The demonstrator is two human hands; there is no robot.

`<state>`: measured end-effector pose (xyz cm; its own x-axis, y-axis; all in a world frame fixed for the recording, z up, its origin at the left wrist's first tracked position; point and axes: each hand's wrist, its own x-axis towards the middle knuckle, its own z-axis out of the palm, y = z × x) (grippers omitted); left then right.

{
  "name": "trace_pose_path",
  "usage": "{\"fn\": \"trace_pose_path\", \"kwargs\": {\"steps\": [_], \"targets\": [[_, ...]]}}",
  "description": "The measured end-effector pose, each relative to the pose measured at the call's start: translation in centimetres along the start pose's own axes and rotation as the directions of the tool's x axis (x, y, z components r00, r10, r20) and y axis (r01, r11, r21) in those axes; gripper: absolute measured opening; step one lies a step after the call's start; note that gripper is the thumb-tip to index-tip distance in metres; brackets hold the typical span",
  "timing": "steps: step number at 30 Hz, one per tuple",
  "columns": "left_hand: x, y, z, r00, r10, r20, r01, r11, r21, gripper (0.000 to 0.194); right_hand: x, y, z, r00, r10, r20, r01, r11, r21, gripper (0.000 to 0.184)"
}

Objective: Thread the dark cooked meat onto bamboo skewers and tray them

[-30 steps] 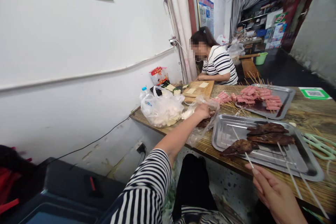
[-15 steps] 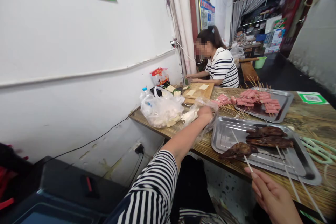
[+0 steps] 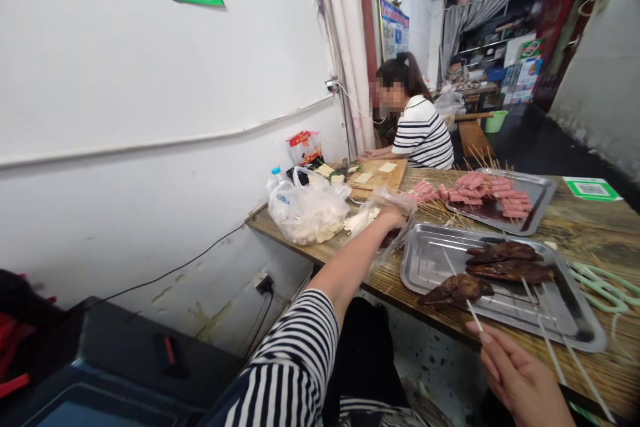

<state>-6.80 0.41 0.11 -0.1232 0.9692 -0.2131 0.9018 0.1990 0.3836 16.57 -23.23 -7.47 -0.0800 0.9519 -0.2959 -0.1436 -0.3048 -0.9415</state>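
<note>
Here, the left hand (image 3: pixel 393 219) reached far forward into a clear, crumpled plastic bag (image 3: pixel 407 205) while the right hand (image 3: pixel 517 367) held a thin white stick (image 3: pixel 475 317) low and near.
The left arm stretched almost straight across the front edge of the brown wooden worktop (image 3: pixel 555 220), its black-and-white striped sleeve (image 3: pixel 300 340) ending near the elbow; its fingers were hidden in the bag, so whether they gripped anything could not be told. The right hand pinched the stick between thumb and fingers, tilted up and away, with a glossy dark-brown piece of meat (image 3: pixel 456 289) threaded on it over the near-left edge of a rectangular silver metal tray (image 3: pixel 425 257), where two similar pieces (image 3: pixel 510 271) lay.
</note>
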Motion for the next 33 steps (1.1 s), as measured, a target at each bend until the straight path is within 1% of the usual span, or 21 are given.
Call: {"fn": "trace_pose_path", "kwargs": {"steps": [4,7,9,13,15,17,18,19,21,23,24,26,28,30,31,33], "targets": [[-1.1,-0.9,-0.7,0.999,-0.044,-0.028,0.043,0.998,-0.036,0.037,0.0,0.3,-0.2,1.000,-0.009,0.014,0.010,1.000,-0.015,0.076],[-2.7,-2.0,-1.4,0.997,-0.075,-0.033,0.073,0.995,-0.069,0.031,0.0,0.3,0.0,0.999,-0.008,0.036,0.009,1.000,-0.022,0.079],[-4.0,-2.9,-1.9,0.996,-0.071,-0.048,0.067,0.995,-0.076,0.026,0.0,0.3,0.2,0.999,0.000,0.047,0.001,1.000,-0.022,0.080],[-7.4,-4.9,-2.7,0.993,-0.016,-0.116,0.006,0.996,-0.086,0.021,0.2,0.4,0.4,0.997,0.007,0.072,-0.006,1.000,-0.012,0.079],[-9.3,-5.8,-2.9,0.977,0.020,-0.210,-0.042,0.994,-0.105,0.023,0.4,0.6,0.4,0.996,0.003,0.086,-0.003,1.000,-0.004,0.079],[-11.1,-6.3,-2.7,0.938,0.072,-0.338,-0.141,0.973,-0.183,0.028,0.5,0.8,0.4,0.995,0.002,0.097,-0.002,1.000,0.006,0.078],[-12.0,-6.4,-2.5,0.919,0.096,-0.382,-0.204,0.946,-0.253,0.031,0.6,0.8,0.4,0.995,0.001,0.101,-0.002,1.000,0.011,0.077],[-12.8,-6.3,-2.3,0.910,0.120,-0.397,-0.267,0.902,-0.340,0.032,0.6,0.8,0.4,0.996,-0.004,0.094,0.003,1.000,0.016,0.077],[-14.2,-5.8,-1.6,0.915,0.181,-0.360,-0.355,0.784,-0.509,0.032,0.4,0.7,0.4,0.998,-0.029,0.061,0.027,0.999,0.031,0.075],[-15.0,-4.8,-0.6,0.902,0.258,-0.347,-0.423,0.692,-0.585,0.034,0.2,0.5,0.4,0.998,-0.055,0.038,0.053,0.998,0.045,0.071],[-15.2,-4.3,0.0,0.888,0.298,-0.350,-0.456,0.670,-0.587,0.036,0.1,0.4,0.4,0.997,-0.066,0.027,0.064,0.997,0.052,0.069],[-14.9,-3.2,1.3,0.868,0.371,-0.332,-0.497,0.672,-0.549,0.046,0.0,0.1,0.5,0.997,-0.077,-0.001,0.077,0.995,0.070,0.067],[-14.0,-2.2,2.9,0.868,0.424,-0.258,-0.496,0.719,-0.487,0.061,-0.2,0.0,0.5,0.997,-0.071,-0.035,0.074,0.993,0.088,0.066],[-12.7,-1.5,4.5,0.874,0.452,-0.179,-0.484,0.776,-0.404,0.070,-0.3,0.0,0.4,0.998,-0.053,-0.042,0.057,0.993,0.104,0.067],[-12.0,-1.3,5.2,0.872,0.465,-0.154,-0.488,0.798,-0.355,0.071,-0.3,0.1,0.3,0.998,-0.046,-0.038,0.050,0.993,0.107,0.067],[-10.7,-1.1,6.5,0.859,0.497,-0.123,-0.511,0.821,-0.253,0.066,-0.3,0.4,0.0,0.998,-0.048,-0.042,0.053,0.993,0.106,0.067]]}}
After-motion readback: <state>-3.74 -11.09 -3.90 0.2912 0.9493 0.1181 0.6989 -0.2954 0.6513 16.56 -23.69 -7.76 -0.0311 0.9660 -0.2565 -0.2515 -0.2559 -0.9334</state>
